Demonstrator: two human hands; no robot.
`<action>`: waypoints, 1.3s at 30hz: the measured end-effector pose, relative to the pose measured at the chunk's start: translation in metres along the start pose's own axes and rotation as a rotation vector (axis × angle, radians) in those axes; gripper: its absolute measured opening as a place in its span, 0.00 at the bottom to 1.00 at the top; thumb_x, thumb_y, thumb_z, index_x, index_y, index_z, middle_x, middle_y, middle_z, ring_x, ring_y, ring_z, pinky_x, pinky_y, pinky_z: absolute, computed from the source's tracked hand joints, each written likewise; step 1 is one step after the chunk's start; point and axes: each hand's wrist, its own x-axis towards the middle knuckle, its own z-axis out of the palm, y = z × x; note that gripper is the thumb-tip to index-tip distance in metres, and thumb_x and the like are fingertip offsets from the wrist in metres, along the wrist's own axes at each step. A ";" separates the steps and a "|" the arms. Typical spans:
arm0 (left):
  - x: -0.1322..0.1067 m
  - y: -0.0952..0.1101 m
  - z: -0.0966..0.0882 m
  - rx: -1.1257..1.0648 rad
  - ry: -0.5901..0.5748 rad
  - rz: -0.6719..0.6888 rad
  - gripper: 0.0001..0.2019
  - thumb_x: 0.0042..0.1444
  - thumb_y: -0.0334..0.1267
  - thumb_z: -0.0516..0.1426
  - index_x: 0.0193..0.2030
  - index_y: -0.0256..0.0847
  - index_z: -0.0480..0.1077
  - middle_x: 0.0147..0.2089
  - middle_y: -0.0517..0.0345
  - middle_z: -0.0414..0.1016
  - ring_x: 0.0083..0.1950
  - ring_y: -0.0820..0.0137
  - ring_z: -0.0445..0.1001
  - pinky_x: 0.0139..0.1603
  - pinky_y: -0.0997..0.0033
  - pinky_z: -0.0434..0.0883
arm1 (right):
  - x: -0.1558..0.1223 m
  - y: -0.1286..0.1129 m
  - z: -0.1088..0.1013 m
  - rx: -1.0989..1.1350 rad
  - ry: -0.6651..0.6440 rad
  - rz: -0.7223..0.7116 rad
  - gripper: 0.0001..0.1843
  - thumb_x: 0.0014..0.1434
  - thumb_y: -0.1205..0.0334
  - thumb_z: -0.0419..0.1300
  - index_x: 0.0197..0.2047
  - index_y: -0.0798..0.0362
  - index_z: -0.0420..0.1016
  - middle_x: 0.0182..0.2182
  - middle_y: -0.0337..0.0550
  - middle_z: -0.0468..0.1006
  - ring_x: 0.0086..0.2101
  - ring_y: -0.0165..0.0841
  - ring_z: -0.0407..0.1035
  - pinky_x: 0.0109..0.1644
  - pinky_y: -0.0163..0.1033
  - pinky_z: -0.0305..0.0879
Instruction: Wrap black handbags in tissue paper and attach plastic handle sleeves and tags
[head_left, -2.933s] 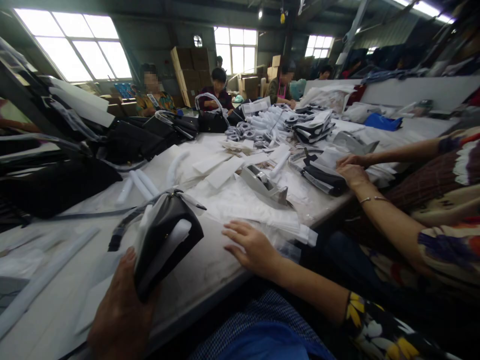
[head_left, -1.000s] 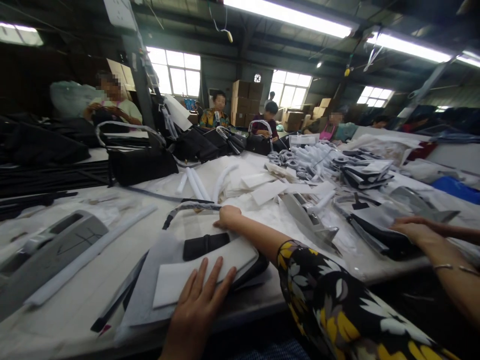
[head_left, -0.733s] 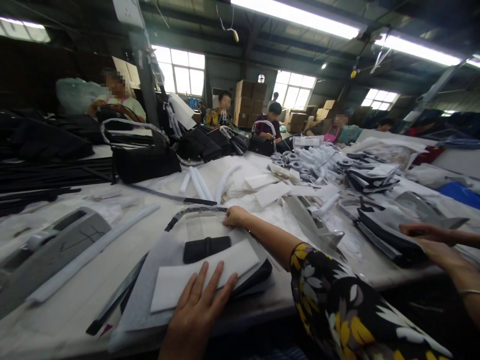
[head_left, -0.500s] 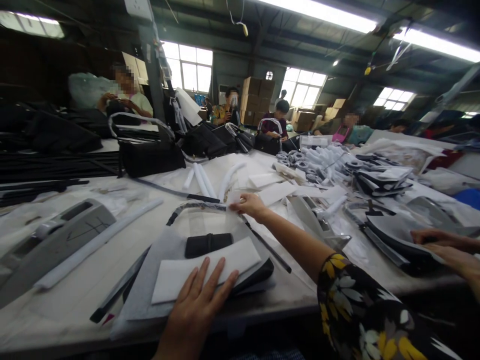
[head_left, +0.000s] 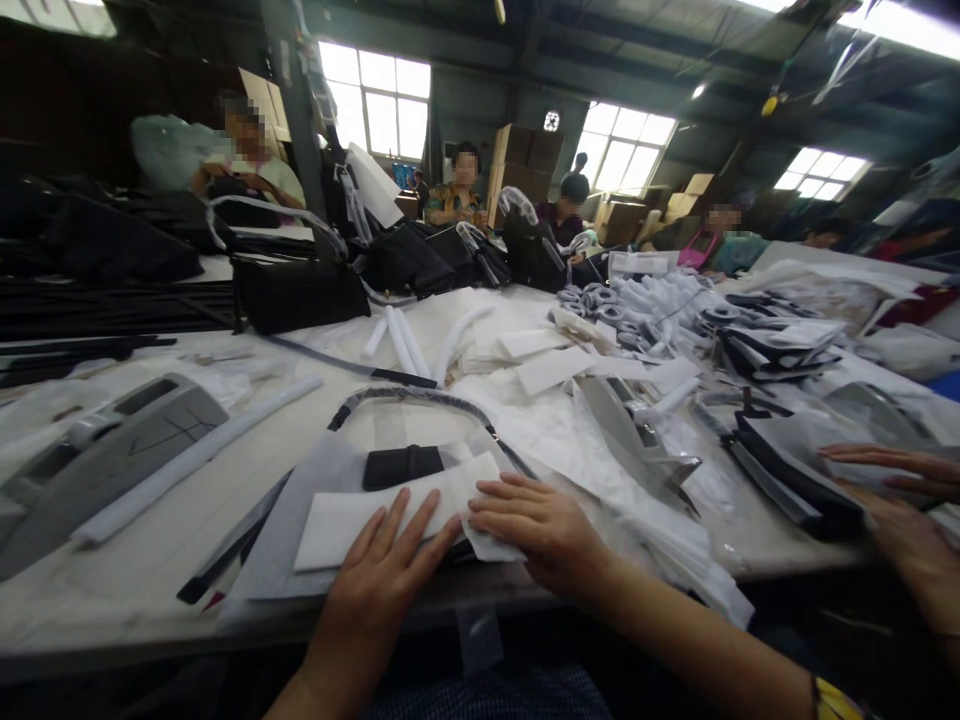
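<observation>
My left hand lies with fingers spread on a white padding strip. My right hand rests flat, fingers stretched out, on the right end of that strip, where a thin whitish sheet overlaps it. Beneath lies a black bag, mostly hidden, with pale tissue-like paper showing on the left. Its handle, wrapped in clear film, arches behind. A black flap or tab shows just behind the strip.
Grey tape dispensers stand left and right of the work. White tubes and loose white strips lie behind. Black bags line the far side. At right, another person's hands touch a black bag.
My right hand has come back from beside the handle, where it pinched a clear piece, down onto the strip's right end. My left hand stays on the strip. The view has shifted slightly.
</observation>
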 end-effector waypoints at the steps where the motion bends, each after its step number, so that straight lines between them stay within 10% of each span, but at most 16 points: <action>1: 0.000 0.000 0.001 -0.005 -0.003 0.003 0.28 0.67 0.27 0.42 0.72 0.49 0.54 0.73 0.55 0.56 0.69 0.52 0.63 0.60 0.52 0.71 | -0.008 -0.002 0.007 -0.073 0.016 -0.015 0.20 0.65 0.71 0.53 0.58 0.52 0.74 0.55 0.43 0.78 0.59 0.37 0.69 0.67 0.48 0.62; 10: 0.007 -0.002 -0.014 -0.277 -0.127 -0.126 0.39 0.52 0.22 0.51 0.72 0.44 0.54 0.73 0.57 0.57 0.73 0.55 0.55 0.67 0.49 0.63 | -0.030 -0.003 0.030 -0.256 0.031 -0.044 0.25 0.65 0.68 0.52 0.64 0.53 0.68 0.60 0.44 0.74 0.64 0.39 0.62 0.70 0.51 0.56; 17: 0.030 0.015 -0.025 -0.331 -0.125 -0.304 0.26 0.64 0.53 0.54 0.67 0.52 0.62 0.72 0.51 0.57 0.70 0.49 0.60 0.64 0.36 0.63 | -0.035 -0.006 0.033 -0.235 -0.028 -0.021 0.29 0.62 0.68 0.53 0.67 0.56 0.64 0.63 0.49 0.70 0.66 0.41 0.57 0.70 0.55 0.55; 25: 0.021 0.025 0.001 -0.217 -0.044 -0.235 0.24 0.65 0.33 0.55 0.67 0.51 0.62 0.67 0.62 0.66 0.69 0.52 0.61 0.69 0.36 0.51 | -0.026 -0.008 0.012 0.086 -0.012 0.078 0.26 0.63 0.62 0.58 0.64 0.55 0.68 0.59 0.51 0.74 0.61 0.38 0.65 0.68 0.51 0.59; 39: 0.026 0.030 -0.006 -0.225 0.036 -0.150 0.19 0.69 0.30 0.49 0.64 0.42 0.66 0.66 0.62 0.67 0.66 0.57 0.66 0.75 0.41 0.37 | -0.035 0.009 0.043 -0.302 0.251 -0.035 0.18 0.68 0.67 0.56 0.59 0.53 0.72 0.50 0.46 0.81 0.49 0.37 0.75 0.47 0.42 0.74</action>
